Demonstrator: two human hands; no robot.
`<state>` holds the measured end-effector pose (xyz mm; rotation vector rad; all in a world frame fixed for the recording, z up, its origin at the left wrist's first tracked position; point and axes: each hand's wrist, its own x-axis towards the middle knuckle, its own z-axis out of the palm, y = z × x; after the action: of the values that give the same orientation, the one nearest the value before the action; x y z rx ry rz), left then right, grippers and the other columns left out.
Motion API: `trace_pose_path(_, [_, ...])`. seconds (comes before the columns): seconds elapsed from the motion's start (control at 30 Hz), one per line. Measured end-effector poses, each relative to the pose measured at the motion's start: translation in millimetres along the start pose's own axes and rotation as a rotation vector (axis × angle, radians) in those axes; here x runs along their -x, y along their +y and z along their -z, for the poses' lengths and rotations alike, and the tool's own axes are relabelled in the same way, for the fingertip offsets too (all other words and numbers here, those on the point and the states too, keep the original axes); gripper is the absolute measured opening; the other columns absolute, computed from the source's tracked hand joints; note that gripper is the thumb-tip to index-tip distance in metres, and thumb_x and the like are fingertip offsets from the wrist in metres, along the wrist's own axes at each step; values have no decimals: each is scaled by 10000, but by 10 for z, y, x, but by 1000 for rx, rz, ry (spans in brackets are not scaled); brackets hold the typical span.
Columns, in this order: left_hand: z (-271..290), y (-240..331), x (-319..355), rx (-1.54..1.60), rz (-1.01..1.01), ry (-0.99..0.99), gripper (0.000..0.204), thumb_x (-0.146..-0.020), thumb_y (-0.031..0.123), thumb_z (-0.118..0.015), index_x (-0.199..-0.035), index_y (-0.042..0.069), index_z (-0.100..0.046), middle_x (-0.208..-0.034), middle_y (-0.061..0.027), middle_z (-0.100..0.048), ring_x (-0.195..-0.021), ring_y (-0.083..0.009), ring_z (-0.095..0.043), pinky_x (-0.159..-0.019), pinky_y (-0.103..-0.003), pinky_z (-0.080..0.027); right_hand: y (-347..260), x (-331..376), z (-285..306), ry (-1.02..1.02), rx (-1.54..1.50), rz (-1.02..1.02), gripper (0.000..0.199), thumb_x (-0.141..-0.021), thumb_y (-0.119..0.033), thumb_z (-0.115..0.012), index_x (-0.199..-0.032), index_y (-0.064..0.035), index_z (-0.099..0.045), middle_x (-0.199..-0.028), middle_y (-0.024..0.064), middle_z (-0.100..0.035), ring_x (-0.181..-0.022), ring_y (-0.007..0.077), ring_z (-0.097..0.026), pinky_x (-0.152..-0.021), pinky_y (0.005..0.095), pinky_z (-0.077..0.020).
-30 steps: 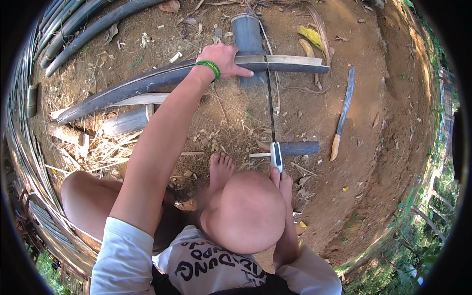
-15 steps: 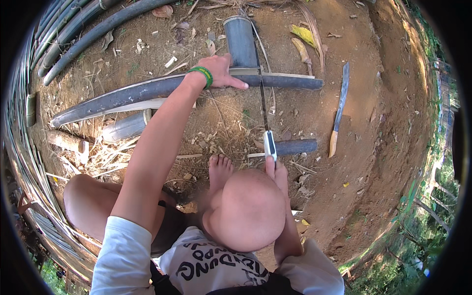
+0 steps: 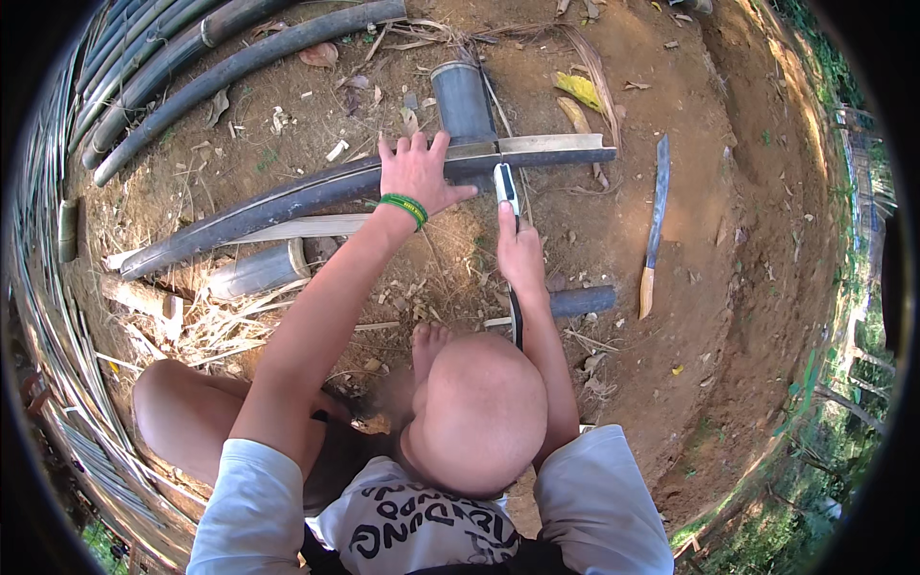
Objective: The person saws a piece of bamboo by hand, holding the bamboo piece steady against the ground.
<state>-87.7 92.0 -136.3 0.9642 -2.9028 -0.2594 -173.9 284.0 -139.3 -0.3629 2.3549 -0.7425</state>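
Note:
A long dark bamboo pole (image 3: 259, 208), split along its length, lies crosswise over a short thick bamboo section (image 3: 464, 101). My left hand (image 3: 419, 172), wearing a green band, presses on the pole with its fingers spread. Just right of it, my right hand (image 3: 520, 254) is closed round the handle of a hand saw (image 3: 507, 187), thumb along the white-and-black part. The handle's dark end runs back toward my knee. The saw's front meets the pole beside my left thumb; most of the blade is hard to make out beyond it.
A machete (image 3: 657, 225) with a wooden handle lies to the right. Cut bamboo pieces (image 3: 257, 271) (image 3: 582, 301) lie at left and near my right forearm. Whole bamboo poles (image 3: 244, 77) are stacked at far left. Shavings and dry leaves litter the dirt.
My right hand has pushed the saw forward, bringing its handle up to the pole. My left hand has shifted slightly, its fingers now reaching over the pole.

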Motion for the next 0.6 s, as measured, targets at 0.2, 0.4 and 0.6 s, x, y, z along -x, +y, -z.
trace_pose_path(0.2, [0, -211, -185, 121, -29, -118, 736, -835, 689, -732, -1310, 145, -589, -1122, -184, -720, -1008, -388, -741, -864, -526, -580, 3, 219, 87, -32, -68, -9, 736, -1063, -614, -458, -967, 71, -709, -869, 300, -691, -903, 493, -682, -835, 533, -507])
trace_pose_path(0.4, [221, -183, -228, 56, -61, -364, 736, -824, 712, -737, -1251, 131, -588, -969, -196, -760, -947, -380, -763, -827, -486, -609, 562, 1258, 371, -107, -166, -108, 576, -1082, -481, -510, -1013, 61, -694, -794, 264, -668, -790, 455, -682, -760, 529, -503])
trace_pose_path(0.6, [247, -57, -214, 96, -13, -356, 809, -803, 754, -725, -1312, 140, -595, -967, -198, -771, -943, -376, -766, -860, -482, -608, 363, 446, 71, 33, -88, 66, 652, -1080, -529, -490, -952, 78, -690, -788, 293, -657, -840, 499, -678, -769, 536, -507])
